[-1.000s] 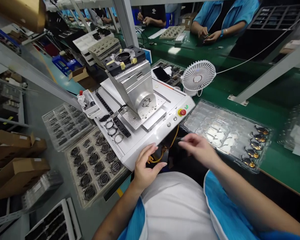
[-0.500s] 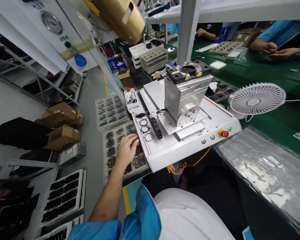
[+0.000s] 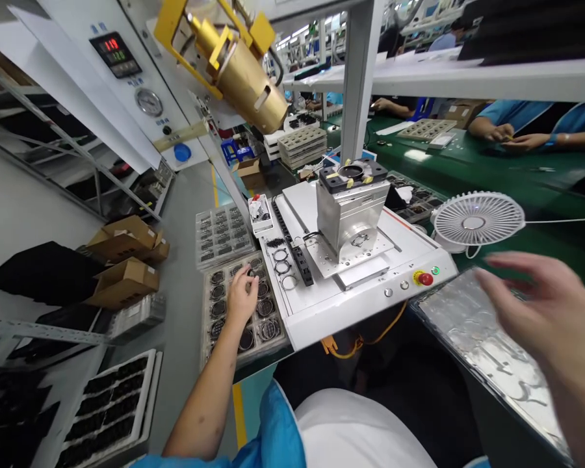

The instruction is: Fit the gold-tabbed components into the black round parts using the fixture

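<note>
My left hand [image 3: 242, 298] is over a clear compartment tray [image 3: 205, 338] of round dark rings. Its finger and thumb are curled together near the tray's far side. Something dark shows at the fingertips, too small to make out. My right hand [image 3: 550, 312], smeared by motion, hangs above a clear plastic tray [image 3: 497, 357] at the right, thumb and fingers apart with nothing seen in them. On the white machine bed [image 3: 299, 318], several thin rings [image 3: 283, 267] lie in a row beside a black strip [image 3: 302, 263]. A metal block carries a black fixture [image 3: 353, 174].
A brass-coloured cylinder [image 3: 253, 88] hangs over the machine. A red stop button [image 3: 425, 279] sits on the front edge. A white fan [image 3: 478, 221] stands at the right. Another filled tray [image 3: 224, 234] lies farther left. A co-worker's hands [image 3: 511, 136] are across the green table.
My right hand has come into view from the right. My left hand has drawn in slightly, its fingers more curled. The view has tilted upward, showing more of the brass-coloured cylinder.
</note>
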Available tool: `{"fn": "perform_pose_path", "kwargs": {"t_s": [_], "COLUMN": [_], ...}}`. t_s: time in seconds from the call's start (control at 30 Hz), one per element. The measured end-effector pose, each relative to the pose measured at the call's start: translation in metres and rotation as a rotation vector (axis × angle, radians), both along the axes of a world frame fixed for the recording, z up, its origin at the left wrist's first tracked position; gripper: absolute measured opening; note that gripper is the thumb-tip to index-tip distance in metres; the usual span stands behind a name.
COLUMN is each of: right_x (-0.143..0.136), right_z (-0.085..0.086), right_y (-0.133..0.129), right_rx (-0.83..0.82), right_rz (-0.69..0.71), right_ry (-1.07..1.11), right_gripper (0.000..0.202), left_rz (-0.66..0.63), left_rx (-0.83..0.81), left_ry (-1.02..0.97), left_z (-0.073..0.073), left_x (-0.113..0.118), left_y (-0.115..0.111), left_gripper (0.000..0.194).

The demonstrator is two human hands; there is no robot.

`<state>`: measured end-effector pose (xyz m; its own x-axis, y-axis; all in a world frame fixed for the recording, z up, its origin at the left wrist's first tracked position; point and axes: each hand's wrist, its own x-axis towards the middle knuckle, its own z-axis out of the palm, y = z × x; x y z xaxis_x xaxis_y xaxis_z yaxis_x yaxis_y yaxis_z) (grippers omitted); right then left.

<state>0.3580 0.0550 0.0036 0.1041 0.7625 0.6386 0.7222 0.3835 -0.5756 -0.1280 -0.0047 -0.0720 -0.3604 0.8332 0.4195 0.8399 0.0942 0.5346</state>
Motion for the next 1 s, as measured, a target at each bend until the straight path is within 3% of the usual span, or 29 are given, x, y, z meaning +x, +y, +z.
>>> {"fn": "perform_pose_path", "kwargs": {"t_s": [0.1, 0.2, 0.3, 0.37, 0.43, 0.57, 0.7, 0.87, 1.0], "right_x": [-0.067, -0.115, -0.137, -0.142, -0.143, -0.137, -0.123, -0.103, -0.088], "right_z": [0.058, 0.113, 0.152, 0.167, 0.174, 0.169, 0.147, 0.11, 0.076], "right_y": [0.042, 0.093, 0.135, 0.153, 0.161, 0.156, 0.129, 0.08, 0.05], "right_rx": [0.246, 0.326, 0.062, -0.119, -0.18, -0.039, 0.064, -0.047, -0.158], "right_rz": [0.354, 0.542, 0.674, 0.753, 0.8, 0.826, 0.798, 0.777, 0.728], "right_ry": [-0.031, -0.168, -0.416, -0.535, -0.557, -0.283, 0.169, 0.503, 0.596], "right_gripper": [0.012, 0.017, 0.026, 0.027, 0.024, 0.023, 0.029, 0.036, 0.037], "left_rz": [-0.049, -0.073, -0.095, -0.109, -0.128, -0.203, -0.399, -0.533, -0.558], "left_rx": [0.101, 0.208, 0.341, 0.413, 0.471, 0.518, 0.437, 0.438, 0.324], "left_ry": [-0.05, -0.159, -0.393, -0.487, -0.485, -0.357, -0.223, -0.085, 0.019], "left_z": [0.01, 0.021, 0.031, 0.036, 0.042, 0.063, 0.106, 0.178, 0.219], "left_x": [0.005, 0.009, 0.011, 0.012, 0.014, 0.022, 0.046, 0.095, 0.137], "left_y": [-0.005, -0.009, -0.012, -0.011, -0.01, -0.001, 0.019, 0.077, 0.134], "left_gripper": [0.031, 0.034, 0.033, 0.036, 0.04, 0.035, 0.019, 0.02, 0.013]}}
